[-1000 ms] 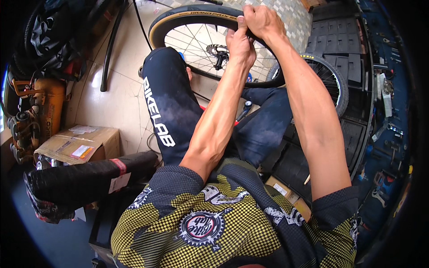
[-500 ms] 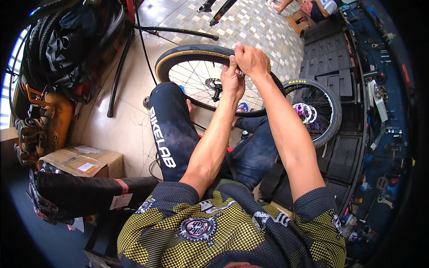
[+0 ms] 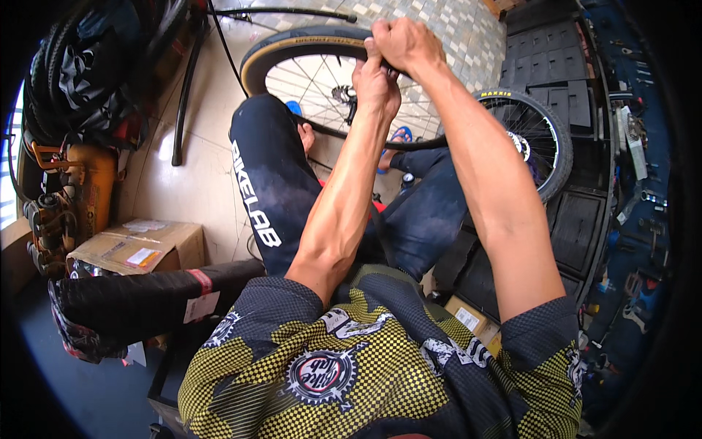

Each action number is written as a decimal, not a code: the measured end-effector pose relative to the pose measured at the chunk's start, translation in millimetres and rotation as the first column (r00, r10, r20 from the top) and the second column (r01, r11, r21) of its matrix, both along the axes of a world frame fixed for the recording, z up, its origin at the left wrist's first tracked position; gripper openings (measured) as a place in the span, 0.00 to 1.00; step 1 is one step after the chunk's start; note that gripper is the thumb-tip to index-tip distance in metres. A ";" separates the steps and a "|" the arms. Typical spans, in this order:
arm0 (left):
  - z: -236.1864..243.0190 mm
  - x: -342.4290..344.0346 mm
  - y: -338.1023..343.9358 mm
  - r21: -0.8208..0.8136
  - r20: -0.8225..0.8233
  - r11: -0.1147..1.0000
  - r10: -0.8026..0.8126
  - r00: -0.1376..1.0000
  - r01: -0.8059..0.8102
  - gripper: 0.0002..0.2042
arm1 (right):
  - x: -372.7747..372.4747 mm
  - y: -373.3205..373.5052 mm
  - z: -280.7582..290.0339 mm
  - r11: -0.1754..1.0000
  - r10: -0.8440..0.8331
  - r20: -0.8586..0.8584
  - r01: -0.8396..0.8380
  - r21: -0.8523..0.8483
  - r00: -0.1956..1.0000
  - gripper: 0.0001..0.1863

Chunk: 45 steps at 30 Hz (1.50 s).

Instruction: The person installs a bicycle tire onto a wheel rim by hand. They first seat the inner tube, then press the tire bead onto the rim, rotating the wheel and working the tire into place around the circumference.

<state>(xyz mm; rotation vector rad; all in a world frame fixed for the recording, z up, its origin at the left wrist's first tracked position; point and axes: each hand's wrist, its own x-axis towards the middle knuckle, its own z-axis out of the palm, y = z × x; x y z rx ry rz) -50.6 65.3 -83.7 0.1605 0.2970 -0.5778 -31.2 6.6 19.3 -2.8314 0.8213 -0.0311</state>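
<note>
A bicycle wheel stands in front of me between my legs, tilted, with a black tire (image 3: pixel 311 40) that has a tan sidewall. Thin spokes run to its black hub (image 3: pixel 344 95). My right hand (image 3: pixel 409 47) is closed over the tire's outer edge at the far right of the wheel. Just below it, my left hand (image 3: pixel 377 84) grips the rim and tire from the inner side, thumb pointing up. The two hands touch or nearly touch, and they hide the stretch of tire between them.
A second wheel with a knobby tire (image 3: pixel 563 146) leans at right against black drawers (image 3: pixel 545 51). Tools hang along the far right. At left are bundled tires (image 3: pixel 44 95), an orange compressor (image 3: pixel 91 175), a cardboard box (image 3: pixel 139 245) and a black wrapped roll (image 3: pixel 146 300).
My hands and the wheel sit higher in the picture, partly because the view has shifted. Both hands keep their hold on the tire at about the same spot.
</note>
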 end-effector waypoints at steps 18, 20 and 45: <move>-0.7 5.2 -19.2 0.045 0.141 0.999 0.014 0.990 -0.021 0.18 | -13.5 -46.7 -7.2 0.999 0.001 0.091 -0.006 0.051 0.996 0.42; -13.5 4.8 -25.3 -0.026 0.179 0.999 0.044 0.983 -0.040 0.17 | -14.8 -39.0 -6.8 0.999 0.006 0.065 -0.009 0.042 0.998 0.43; 12.0 11.6 -10.0 0.171 0.168 0.982 0.052 0.984 -0.081 0.18 | 7.3 -12.0 7.9 0.996 -0.015 -0.018 0.014 -0.088 1.000 0.27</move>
